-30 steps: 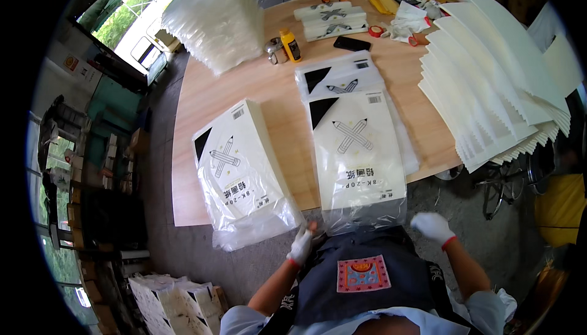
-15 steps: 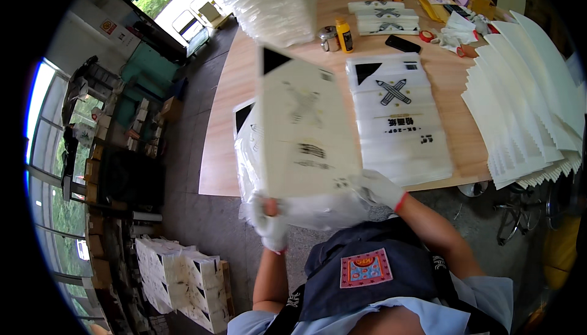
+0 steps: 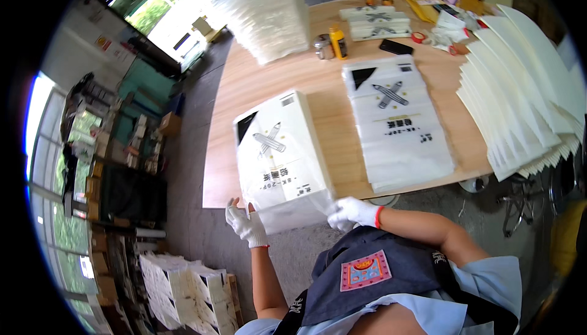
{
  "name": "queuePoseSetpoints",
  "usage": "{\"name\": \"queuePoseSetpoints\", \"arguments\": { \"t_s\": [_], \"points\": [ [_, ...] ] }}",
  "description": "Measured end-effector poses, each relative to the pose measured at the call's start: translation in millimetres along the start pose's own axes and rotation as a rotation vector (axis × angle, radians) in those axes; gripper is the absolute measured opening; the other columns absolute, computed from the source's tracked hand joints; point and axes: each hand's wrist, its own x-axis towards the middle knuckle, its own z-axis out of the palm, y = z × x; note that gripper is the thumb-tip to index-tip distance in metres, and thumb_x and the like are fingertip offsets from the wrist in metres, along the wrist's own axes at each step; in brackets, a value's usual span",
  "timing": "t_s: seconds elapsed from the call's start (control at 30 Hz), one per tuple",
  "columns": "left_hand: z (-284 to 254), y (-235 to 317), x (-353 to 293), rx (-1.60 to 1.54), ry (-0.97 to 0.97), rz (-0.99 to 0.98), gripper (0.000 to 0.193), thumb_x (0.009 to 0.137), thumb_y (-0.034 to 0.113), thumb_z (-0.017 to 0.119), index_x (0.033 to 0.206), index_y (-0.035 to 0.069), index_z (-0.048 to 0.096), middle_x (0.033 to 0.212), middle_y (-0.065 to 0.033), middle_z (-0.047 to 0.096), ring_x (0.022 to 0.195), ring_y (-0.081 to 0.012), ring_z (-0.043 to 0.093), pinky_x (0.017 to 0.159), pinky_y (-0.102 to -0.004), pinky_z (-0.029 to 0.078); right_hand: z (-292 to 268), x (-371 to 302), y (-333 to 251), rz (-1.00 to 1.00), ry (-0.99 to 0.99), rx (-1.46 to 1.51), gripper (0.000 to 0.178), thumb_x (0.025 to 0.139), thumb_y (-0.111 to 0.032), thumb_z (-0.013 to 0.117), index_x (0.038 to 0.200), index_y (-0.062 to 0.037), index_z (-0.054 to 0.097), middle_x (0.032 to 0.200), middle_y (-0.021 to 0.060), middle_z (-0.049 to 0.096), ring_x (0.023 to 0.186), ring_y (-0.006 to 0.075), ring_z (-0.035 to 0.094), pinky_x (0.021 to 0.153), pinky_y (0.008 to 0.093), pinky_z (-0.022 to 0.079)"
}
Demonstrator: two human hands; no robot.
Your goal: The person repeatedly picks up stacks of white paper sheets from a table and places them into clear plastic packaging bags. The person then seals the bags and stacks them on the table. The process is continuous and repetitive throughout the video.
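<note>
A filled clear plastic bag (image 3: 273,167) of white paper, printed with crossed pencils and a black corner, lies on top of a pile at the near left of the table. Its loose clear end (image 3: 293,213) hangs over the near edge. White gloves cover both hands. My left hand (image 3: 247,226) is beside the left corner of that end, its fingers apart and thumb raised. At the right corner, my right hand (image 3: 356,214) has its fingers closed on the bag's plastic. To the right lies a flat stack of printed plastic bags (image 3: 400,145).
A tall stack of clear plastic (image 3: 263,17) stands at the far left of the table (image 3: 324,90). Fanned white paper sheets (image 3: 520,103) fill the right side. A phone (image 3: 396,47), an orange bottle (image 3: 338,41) and a metal jar (image 3: 323,47) are farther back. White packs (image 3: 183,286) stand on the floor, lower left.
The paper-filled bag has come down from above the pile and now rests on it. My left hand has opened and moved left; my right hand has moved slightly left and lower.
</note>
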Motion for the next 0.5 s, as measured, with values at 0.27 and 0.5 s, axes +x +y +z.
{"name": "queuePoseSetpoints", "arguments": {
  "t_s": [0.27, 0.5],
  "points": [
    [70.6, 210.0, -37.6, -0.533, -0.544, 0.652, 0.035, 0.068, 0.008, 0.074, 0.102, 0.01, 0.062, 0.113, -0.0093, 0.061, 0.111, -0.0292, 0.054, 0.095, -0.04, 0.043, -65.5, -69.1, 70.1, 0.046, 0.33, -0.036, 0.03, 0.079, -0.016, 0.063, 0.104, 0.0015, 0.062, 0.078, 0.0071, 0.066, 0.062, 0.0109, 0.059, 0.054, 0.0238, 0.049],
    [195.8, 297.4, -99.8, -0.179, -1.058, 0.784, 0.032, 0.078, 0.035, 0.065, 0.098, 0.011, 0.066, 0.106, -0.0102, 0.062, 0.1, -0.0321, 0.055, 0.087, -0.0417, 0.043, -63.7, -114.4, 96.7, -0.147, 0.534, 0.275, 0.029, 0.083, -0.017, 0.066, 0.107, -0.0016, 0.061, 0.086, 0.0081, 0.066, 0.067, 0.0111, 0.06, 0.058, 0.0236, 0.05]
  ]
}}
